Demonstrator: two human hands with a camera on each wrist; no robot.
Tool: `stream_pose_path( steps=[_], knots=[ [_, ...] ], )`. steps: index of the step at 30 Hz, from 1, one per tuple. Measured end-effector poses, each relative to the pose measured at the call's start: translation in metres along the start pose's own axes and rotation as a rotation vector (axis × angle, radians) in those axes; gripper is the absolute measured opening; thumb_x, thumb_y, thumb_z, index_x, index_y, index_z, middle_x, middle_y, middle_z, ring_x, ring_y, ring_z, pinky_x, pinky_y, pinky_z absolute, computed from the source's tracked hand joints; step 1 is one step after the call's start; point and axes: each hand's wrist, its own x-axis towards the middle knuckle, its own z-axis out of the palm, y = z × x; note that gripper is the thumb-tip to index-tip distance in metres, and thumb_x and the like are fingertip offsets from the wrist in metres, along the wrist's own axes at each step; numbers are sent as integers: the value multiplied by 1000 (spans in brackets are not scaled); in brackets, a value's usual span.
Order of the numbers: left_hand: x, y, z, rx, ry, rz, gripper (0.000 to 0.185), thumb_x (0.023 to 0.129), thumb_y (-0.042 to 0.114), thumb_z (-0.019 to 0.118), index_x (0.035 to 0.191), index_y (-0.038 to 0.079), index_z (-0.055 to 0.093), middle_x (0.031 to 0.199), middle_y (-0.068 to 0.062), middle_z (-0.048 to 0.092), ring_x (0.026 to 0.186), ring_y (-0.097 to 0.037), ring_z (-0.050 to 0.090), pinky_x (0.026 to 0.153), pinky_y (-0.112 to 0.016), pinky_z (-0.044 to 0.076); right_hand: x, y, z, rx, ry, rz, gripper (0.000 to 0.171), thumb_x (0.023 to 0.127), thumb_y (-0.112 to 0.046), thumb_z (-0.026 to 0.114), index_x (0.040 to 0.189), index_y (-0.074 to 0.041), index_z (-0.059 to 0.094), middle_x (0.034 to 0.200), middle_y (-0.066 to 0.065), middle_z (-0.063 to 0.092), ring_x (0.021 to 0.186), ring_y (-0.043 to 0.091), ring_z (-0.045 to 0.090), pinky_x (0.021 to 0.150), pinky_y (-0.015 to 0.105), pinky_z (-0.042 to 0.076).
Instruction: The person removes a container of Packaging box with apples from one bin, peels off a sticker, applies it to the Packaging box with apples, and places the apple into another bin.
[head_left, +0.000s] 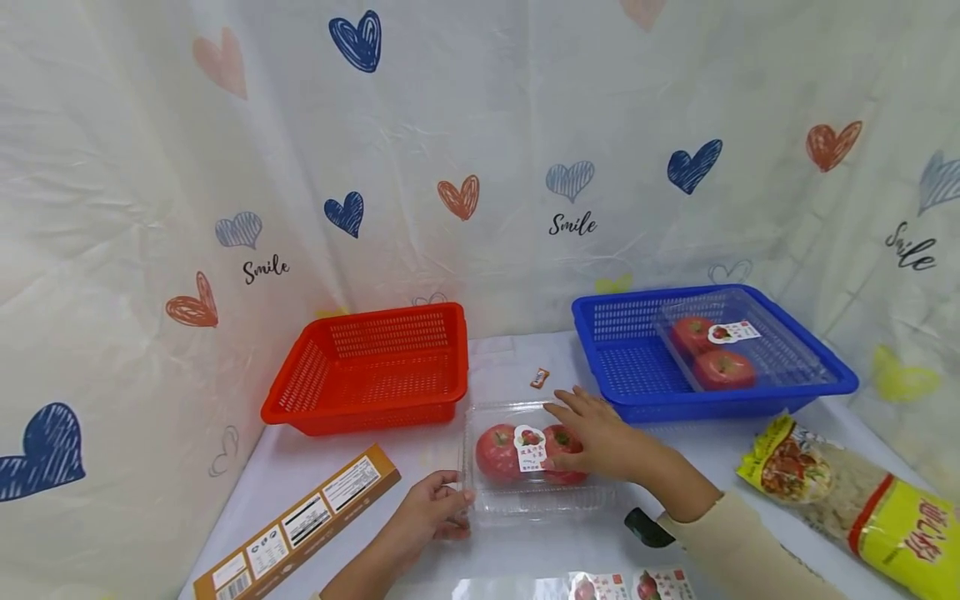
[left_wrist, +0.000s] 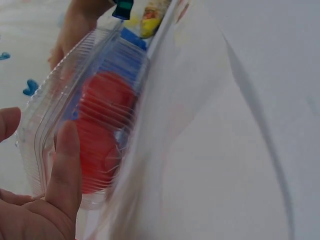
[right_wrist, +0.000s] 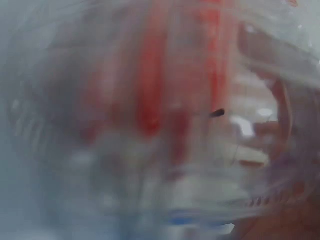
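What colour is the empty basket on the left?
The empty basket is red-orange, seen best in the head view.

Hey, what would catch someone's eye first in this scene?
Probably the clear box of red apples at the table's middle, with the left hand gripping its near corner and the right hand resting flat on its lid. Behind it sit an orange basket and a blue basket holding another apple box.
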Motion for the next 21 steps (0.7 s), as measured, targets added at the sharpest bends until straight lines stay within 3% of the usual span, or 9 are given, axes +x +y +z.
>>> stream_pose_path(
  steps=[6,9,12,17,21],
  knots=[
    [-1,-4,-3,-32,-24,35,46,96,31,62,124,0,44,88,-15,66,75,-25,69,72,-38,58,-17,-4,-4,-46,41,13,79,86,-57,65,146,-10,44,149,18,37,137,46,26,101,73,23],
    [0,-4,-6,-91,5,96,52,98,30,60,132,-4,40,95,-15,66,84,-27,69,78,-38,57,-27,-7,-9,-63,44,47,77,86,-55,67,145,-11,45,141,16,43,129,43,36,97,70,32],
    [0,-3,-7,-161,37,138,59,99,21,58,143,-8,30,105,-18,65,95,-28,67,85,-37,54,-35,-8,-12,-29,18,90,76,85,-54,68,145,-12,45,132,11,46,119,36,45,94,60,43],
    [-5,0,-1,-224,25,155,62,102,10,50,147,-14,16,131,-27,53,113,-32,60,95,-40,48,-48,-8,-11,17,-10,153,80,84,-55,69,147,-13,43,121,5,46,107,24,53,88,48,50],
    [-10,6,10,-214,-14,145,59,101,8,47,146,-17,18,144,-29,40,118,-31,56,98,-41,46,-58,-11,-9,34,-5,165,80,83,-52,72,146,-14,44,121,6,50,107,26,57,90,52,49]
  ],
)
